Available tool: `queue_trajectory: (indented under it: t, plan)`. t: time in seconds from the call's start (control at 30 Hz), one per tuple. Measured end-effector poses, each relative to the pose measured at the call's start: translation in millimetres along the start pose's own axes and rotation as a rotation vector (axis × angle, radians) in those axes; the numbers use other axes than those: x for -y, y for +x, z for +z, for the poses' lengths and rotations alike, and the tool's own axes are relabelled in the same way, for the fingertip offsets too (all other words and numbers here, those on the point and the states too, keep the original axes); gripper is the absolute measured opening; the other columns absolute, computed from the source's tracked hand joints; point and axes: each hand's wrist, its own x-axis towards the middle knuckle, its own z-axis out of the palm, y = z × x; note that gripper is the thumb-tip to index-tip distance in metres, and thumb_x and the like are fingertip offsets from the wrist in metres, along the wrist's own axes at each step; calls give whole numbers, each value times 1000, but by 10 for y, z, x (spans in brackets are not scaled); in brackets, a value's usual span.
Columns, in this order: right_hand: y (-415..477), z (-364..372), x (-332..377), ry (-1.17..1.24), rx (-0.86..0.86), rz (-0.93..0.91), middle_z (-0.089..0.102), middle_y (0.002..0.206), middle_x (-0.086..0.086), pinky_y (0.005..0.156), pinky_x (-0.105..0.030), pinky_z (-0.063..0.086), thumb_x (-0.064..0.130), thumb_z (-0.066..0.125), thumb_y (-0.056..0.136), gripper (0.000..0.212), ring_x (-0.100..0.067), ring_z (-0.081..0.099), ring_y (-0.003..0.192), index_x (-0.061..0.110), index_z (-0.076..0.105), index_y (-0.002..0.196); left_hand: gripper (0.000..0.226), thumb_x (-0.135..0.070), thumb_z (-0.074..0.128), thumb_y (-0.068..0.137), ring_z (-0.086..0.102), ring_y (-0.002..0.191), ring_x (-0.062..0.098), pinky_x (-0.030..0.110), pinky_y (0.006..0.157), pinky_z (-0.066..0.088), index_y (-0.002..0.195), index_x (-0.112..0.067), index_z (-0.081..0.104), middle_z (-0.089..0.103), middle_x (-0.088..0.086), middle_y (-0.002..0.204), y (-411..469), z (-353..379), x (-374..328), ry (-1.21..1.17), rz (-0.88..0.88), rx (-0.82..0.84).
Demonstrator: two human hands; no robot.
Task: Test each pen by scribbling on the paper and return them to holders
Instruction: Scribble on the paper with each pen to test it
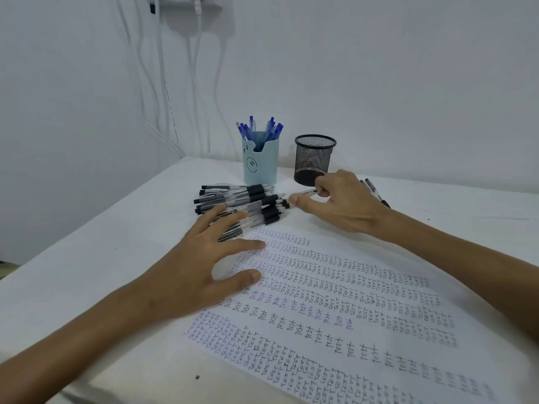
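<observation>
A sheet of paper (pixel 350 301) covered with rows of written "test" lies on the white table. A pile of black pens (pixel 242 201) lies behind the paper's far left corner. My left hand (pixel 204 263) rests with spread straight fingers on the paper's corner and the near pens of the pile. My right hand (pixel 341 202) pinches a clear pen (pixel 306 192) just right of the pile, in front of the black mesh holder (pixel 314 158). The light-blue holder (pixel 260 163) stands left of it, filled with several blue pens (pixel 259 128).
Two or three black pens (pixel 374 191) lie on the table behind my right wrist. White cables (pixel 163 83) hang down the wall at the back left. The table's left edge runs diagonally from the back corner toward me.
</observation>
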Motion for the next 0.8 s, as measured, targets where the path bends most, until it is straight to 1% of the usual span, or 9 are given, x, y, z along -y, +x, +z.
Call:
queue_trajectory:
  t: [0.13,0.23,0.33,0.43,0.5,0.53,0.6,0.67,0.8]
  plan:
    - [-91,4,-49,102,-18,-32,34,63,3,59,-33,27,74,38,92,66,-11,28,59,14,37,66,55,-85,41,90,-5,158,6,46,126,22,140,-64,47,19,-24,167,7,2,6,-5,-1,-2]
    - [-159,-4,-64,187,13,-81,35,67,7,58,-23,27,69,40,96,56,-6,29,60,18,38,71,55,-85,41,89,-5,158,6,47,126,23,140,-65,46,18,-25,167,6,3,2,-7,-2,-2]
    - [-185,-8,-76,280,30,-102,39,69,2,60,-19,32,55,46,103,52,-6,34,61,12,40,73,55,-86,41,89,-4,158,6,48,126,25,140,-64,47,19,-25,167,4,3,5,-11,-3,-2]
    - [-202,42,-52,386,-57,-60,56,83,2,62,-31,47,44,35,110,52,-11,54,73,11,59,76,56,-86,40,89,-5,158,6,48,126,24,140,-64,47,19,-25,167,3,2,-2,-9,-5,-2]
    - [-226,57,24,414,-110,7,60,90,15,62,-24,48,40,33,111,53,-8,60,77,17,74,88,56,-86,40,89,-5,158,6,48,126,23,140,-64,47,18,-24,167,1,-3,-5,-5,-7,-1]
    - [-245,56,65,465,-110,53,61,81,16,57,-20,43,41,33,111,53,-5,59,68,17,77,93,56,-86,40,89,-5,158,6,48,127,23,140,-64,47,18,-24,167,-2,-3,-5,-5,-9,2]
    - [-283,32,122,687,-30,168,65,68,2,47,-21,39,46,36,107,55,-8,56,53,11,78,100,57,-86,40,89,-6,158,6,49,127,23,141,-64,47,18,-25,167,-2,-7,-6,-9,-14,8]
    - [-307,21,121,839,66,198,71,75,-14,44,-26,44,42,45,106,47,-25,65,59,6,75,104,57,-86,40,89,-6,158,6,48,127,22,141,-63,47,17,-25,167,0,-10,-7,-8,-15,12]
    - [-333,29,55,901,216,240,70,78,-16,49,-22,46,13,64,100,15,-21,58,58,-1,69,104,57,-85,41,89,-6,158,6,47,128,21,141,-63,47,18,-24,167,0,-10,-9,2,-10,12]
